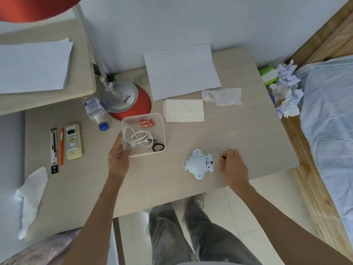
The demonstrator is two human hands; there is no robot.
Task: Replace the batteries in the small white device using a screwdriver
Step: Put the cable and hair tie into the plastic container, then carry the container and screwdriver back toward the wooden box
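- Right hand [234,167] clenched on the screwdriver [220,152], tip up, just right of the device [198,163].
- Device lies on the tabletop [238,131], cover apparently closed; no screw visibly out.
- Left hand [119,157] grasps the tray [162,119] rim; red batteries [147,123] inside.
- Left, by my judgement: unscrew, swap, close.

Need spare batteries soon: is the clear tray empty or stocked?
Stocked. The clear tray holds orange batteries, a white cable and a black band.
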